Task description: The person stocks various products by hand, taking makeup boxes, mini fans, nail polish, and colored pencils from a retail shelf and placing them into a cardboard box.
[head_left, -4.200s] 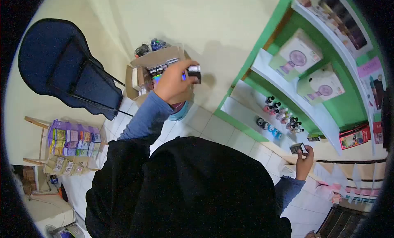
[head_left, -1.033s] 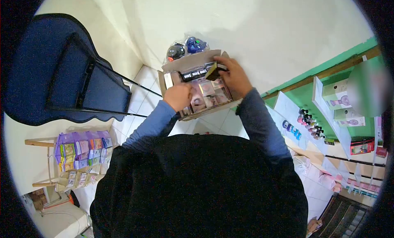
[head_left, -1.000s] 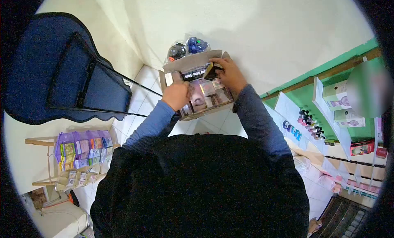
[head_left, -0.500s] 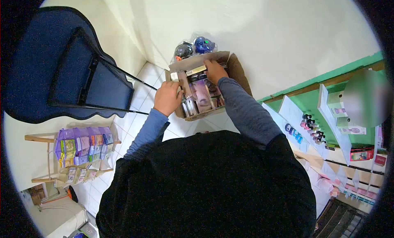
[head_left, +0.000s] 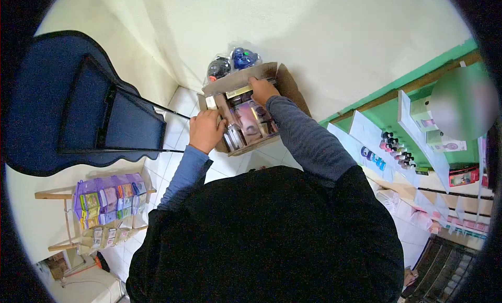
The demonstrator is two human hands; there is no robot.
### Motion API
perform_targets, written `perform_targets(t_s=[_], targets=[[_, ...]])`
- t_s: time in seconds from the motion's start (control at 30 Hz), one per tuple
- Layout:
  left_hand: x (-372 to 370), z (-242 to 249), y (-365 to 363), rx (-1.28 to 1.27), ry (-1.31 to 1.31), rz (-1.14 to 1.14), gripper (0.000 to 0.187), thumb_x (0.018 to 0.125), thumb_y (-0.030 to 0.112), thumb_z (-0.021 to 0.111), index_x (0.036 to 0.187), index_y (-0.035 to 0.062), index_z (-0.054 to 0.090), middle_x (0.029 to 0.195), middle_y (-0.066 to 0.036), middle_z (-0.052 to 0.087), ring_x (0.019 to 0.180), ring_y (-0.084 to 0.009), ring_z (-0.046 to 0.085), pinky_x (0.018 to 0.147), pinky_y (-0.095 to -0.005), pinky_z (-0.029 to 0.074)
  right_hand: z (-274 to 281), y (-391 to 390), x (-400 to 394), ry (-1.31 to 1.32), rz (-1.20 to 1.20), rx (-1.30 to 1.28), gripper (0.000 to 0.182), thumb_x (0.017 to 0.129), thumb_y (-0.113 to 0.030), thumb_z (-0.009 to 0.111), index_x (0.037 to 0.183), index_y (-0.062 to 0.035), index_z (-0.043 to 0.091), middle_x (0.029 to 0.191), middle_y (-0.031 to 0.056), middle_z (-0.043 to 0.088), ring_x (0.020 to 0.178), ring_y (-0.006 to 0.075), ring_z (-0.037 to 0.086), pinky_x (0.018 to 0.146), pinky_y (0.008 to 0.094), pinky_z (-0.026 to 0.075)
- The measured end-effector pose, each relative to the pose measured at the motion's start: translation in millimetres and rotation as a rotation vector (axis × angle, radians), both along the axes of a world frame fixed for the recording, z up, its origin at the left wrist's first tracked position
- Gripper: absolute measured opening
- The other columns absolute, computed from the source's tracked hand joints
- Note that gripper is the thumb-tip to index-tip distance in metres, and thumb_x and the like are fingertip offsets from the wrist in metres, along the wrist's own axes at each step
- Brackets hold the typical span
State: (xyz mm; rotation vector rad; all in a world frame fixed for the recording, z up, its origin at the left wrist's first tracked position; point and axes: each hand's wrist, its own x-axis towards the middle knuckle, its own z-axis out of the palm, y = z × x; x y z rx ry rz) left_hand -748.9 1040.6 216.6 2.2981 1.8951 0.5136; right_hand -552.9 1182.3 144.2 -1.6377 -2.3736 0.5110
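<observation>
An opened cardboard box (head_left: pixel 255 148) stands in front of me, packed with small packages. Among them are a carton with a face printed on it (head_left: pixel 247 115) and a slim cream-and-gold carton (head_left: pixel 239 92) by the far wall. My left hand (head_left: pixel 207 130) is curled over the box's left edge, its fingertips reaching the contents. At the far side, my right hand (head_left: pixel 262 91) has its fingers closed near the raised flap (head_left: pixel 261 71), just right of the cream-and-gold carton. What those fingers pinch, if anything, is hidden.
Two plastic-wrapped round items, one black (head_left: pixel 219 68) and one blue (head_left: pixel 244 58), lie behind the box. A dark blue panel on thin legs (head_left: pixel 78 109) stands left. A purple hanging organizer (head_left: pixel 107 198) is lower left. Shelves with small bottles (head_left: pixel 396 151) line the right.
The view has shifted, so the box and both hands appear slightly further left. Both hands keep nearly the same places at the box, the right one still near the cream-and-gold carton.
</observation>
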Motion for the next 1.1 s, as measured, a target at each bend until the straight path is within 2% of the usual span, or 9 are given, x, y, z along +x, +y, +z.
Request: perform_targets(t_s=[0.13, 0.27, 0.33, 0.53, 0.67, 0.77, 0.87, 1.0, 1.1], targets=[[10.5, 3.2, 0.4, -0.017, 0.018, -0.001, 0.024, 0.078, 0.024, 0.062, 0.096, 0.0087, 0.062, 0.094, -0.009, 0.062, 0.095, -0.0273, 0.055, 0.080, -0.0446, 0.039, 29.7, -15.7, 18.8, 0.183, 0.074, 0.116, 0.027, 0.074, -0.012, 0.065, 0.098, -0.0007, 0.058, 0.088, 0.0204, 0.064, 0.082, 0.0373, 0.062, 0.074, 0.0432, 0.050], [36.0, 12.1, 0.8, 0.155, 0.084, -0.083, 0.025, 0.077, 0.023, 0.062, 0.098, 0.0092, 0.062, 0.097, -0.008, 0.062, 0.101, -0.0265, 0.053, 0.090, -0.0471, 0.035, 66.8, -41.9, 48.7, 0.516, -0.008, 0.000, 0.023, 0.076, -0.013, 0.065, 0.095, -0.0001, 0.062, 0.083, 0.0155, 0.065, 0.076, 0.0267, 0.064, 0.070, 0.0344, 0.052], [54.4, 18.2, -0.7, 0.132, 0.027, -0.110, 0.025, 0.077, 0.023, 0.062, 0.098, 0.0090, 0.063, 0.098, -0.009, 0.062, 0.103, -0.0271, 0.052, 0.096, -0.0499, 0.030, 78.6, -57.9, 67.4, 0.661, -0.025, 0.011, 0.023, 0.078, -0.014, 0.064, 0.096, -0.0001, 0.062, 0.079, 0.0124, 0.066, 0.073, 0.0205, 0.064, 0.069, 0.0306, 0.051], [116.3, 42.6, -14.0, 0.097, -0.290, -0.471, 0.025, 0.074, 0.016, 0.064, 0.097, 0.0063, 0.062, 0.098, -0.012, 0.061, 0.100, -0.0308, 0.053, 0.094, -0.0466, 0.034, 120.6, -135.9, 151.2, 0.861, -0.156, 0.102, 0.023, 0.080, -0.019, 0.065, 0.094, -0.0011, 0.063, 0.082, 0.0124, 0.067, 0.076, 0.0200, 0.066, 0.071, 0.0315, 0.052], [169.3, 45.2, -31.9, 0.050, -0.282, -0.696, 0.025, 0.074, 0.015, 0.065, 0.096, 0.0049, 0.061, 0.099, -0.013, 0.061, 0.100, -0.0326, 0.053, 0.092, -0.0429, 0.036, 125.1, -197.0, 228.8, 0.801, -0.366, 0.121, 0.022, 0.083, -0.019, 0.064, 0.095, -0.0008, 0.062, 0.087, 0.0113, 0.066, 0.078, 0.0186, 0.065, 0.071, 0.0308, 0.052], [202.0, 23.8, -37.8, -0.026, -0.316, -0.773, 0.027, 0.073, 0.015, 0.065, 0.098, 0.0052, 0.061, 0.102, -0.013, 0.061, 0.102, -0.0330, 0.053, 0.093, -0.0441, 0.036, 98.4, -236.6, 300.2, 0.798, -0.544, 0.197, 0.020, 0.083, -0.016, 0.063, 0.098, -0.0011, 0.061, 0.090, 0.0111, 0.066, 0.077, 0.0183, 0.064, 0.070, 0.0294, 0.052], [235.0, 25.3, -50.6, -0.128, -0.296, -0.765, 0.026, 0.074, 0.016, 0.065, 0.098, 0.0068, 0.061, 0.102, -0.013, 0.061, 0.103, -0.0330, 0.053, 0.095, -0.0465, 0.034, 105.7, -284.9, 367.5, 0.672, -0.778, 0.261, 0.021, 0.081, -0.011, 0.064, 0.100, -0.0019, 0.062, 0.090, 0.0111, 0.066, 0.075, 0.0179, 0.063, 0.067, 0.0286, 0.051], [268.5, 18.2, -61.5, -0.189, -0.268, -0.775, 0.023, 0.078, 0.019, 0.063, 0.099, 0.0087, 0.061, 0.100, -0.011, 0.062, 0.102, -0.0314, 0.055, 0.098, -0.0497, 0.031, 86.8, -337.1, 479.8, 0.455, -0.996, 0.499, 0.028, 0.076, -0.006, 0.063, 0.103, -0.0024, 0.061, 0.090, 0.0136, 0.064, 0.077, 0.0250, 0.063, 0.066, 0.0328, 0.051], [289.6, 24.6, -71.4, -0.214, -0.223, -0.760, 0.022, 0.081, 0.021, 0.060, 0.100, 0.0097, 0.061, 0.098, -0.009, 0.063, 0.100, -0.0298, 0.056, 0.099, -0.0506, 0.030, 70.2, -365.5, 562.2, 0.232, -1.208, 0.530, 0.039, 0.075, -0.009, 0.065, 0.112, -0.0027, 0.056, 0.107, 0.0202, 0.057, 0.094, 0.0322, 0.059, 0.081, 0.0387, 0.048]])
